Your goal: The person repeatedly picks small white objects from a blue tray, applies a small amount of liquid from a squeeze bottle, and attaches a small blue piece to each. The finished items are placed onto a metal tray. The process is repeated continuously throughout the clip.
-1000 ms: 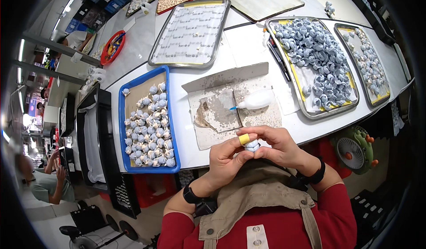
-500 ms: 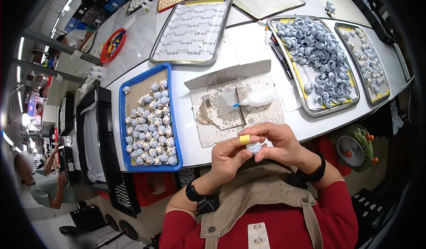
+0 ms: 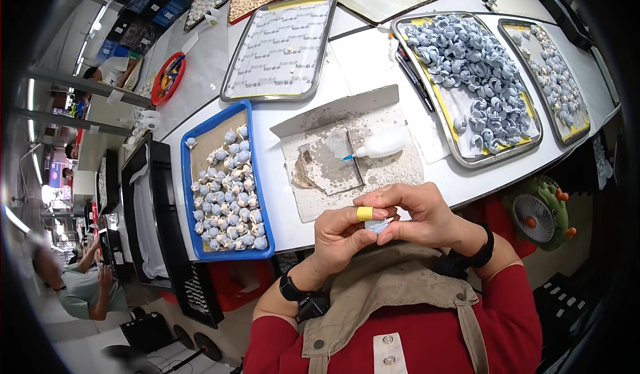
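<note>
Both my hands meet just in front of my chest, pinching one small pale blue piece (image 3: pixel 377 226) between their fingertips. My left hand (image 3: pixel 340 235) wears a yellow band on one finger and a black watch at the wrist. My right hand (image 3: pixel 421 215) closes over the piece from the right. Just beyond them lies a stained grey board (image 3: pixel 347 151) with a small white squeeze bottle (image 3: pixel 381 143) lying on its side, blue tip pointing left.
A blue tray (image 3: pixel 189 194) of finished blue-and-white pieces sits to the left. Two metal trays (image 3: pixel 467 161) (image 3: pixel 577 134) of blue pieces stand at the right, a lined metal tray (image 3: pixel 230 87) behind. A green fan (image 3: pixel 539 215) hangs below the table edge. Other people sit far left.
My hands have stayed in front of my chest, shifting only slightly as the fingers work the small blue piece. The bottle and trays have not moved.
</note>
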The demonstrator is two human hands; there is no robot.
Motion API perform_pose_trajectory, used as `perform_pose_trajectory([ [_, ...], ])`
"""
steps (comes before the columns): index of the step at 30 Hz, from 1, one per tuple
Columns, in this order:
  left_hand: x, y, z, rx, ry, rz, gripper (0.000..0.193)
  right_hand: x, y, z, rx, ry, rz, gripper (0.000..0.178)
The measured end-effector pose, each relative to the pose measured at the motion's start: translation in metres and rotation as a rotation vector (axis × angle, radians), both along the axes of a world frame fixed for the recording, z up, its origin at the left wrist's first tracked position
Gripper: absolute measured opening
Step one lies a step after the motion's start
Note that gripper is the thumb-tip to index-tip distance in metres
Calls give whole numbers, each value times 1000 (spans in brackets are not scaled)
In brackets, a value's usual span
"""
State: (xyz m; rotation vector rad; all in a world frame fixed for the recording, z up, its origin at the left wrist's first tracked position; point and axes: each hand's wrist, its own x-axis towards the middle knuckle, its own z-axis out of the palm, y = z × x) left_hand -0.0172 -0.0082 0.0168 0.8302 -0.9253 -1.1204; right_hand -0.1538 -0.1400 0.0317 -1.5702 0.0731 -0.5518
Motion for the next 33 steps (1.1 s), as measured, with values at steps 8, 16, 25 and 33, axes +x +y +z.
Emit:
perform_pose_trajectory([
  [8,-1,-8,2,-44,-29,-16,28,-4,-5,2,16,-13,-3,40],
  [16,0,-3,7,111,-21,6,29,-2,0,-11,167,-25,45,47],
  [25,107,12,46,370,-897,570,30,15,2,9,38,183,-39,43],
  [33,308,17,14,733,-1447,911,25,0,-3,-4,8,302,-215,23],
])
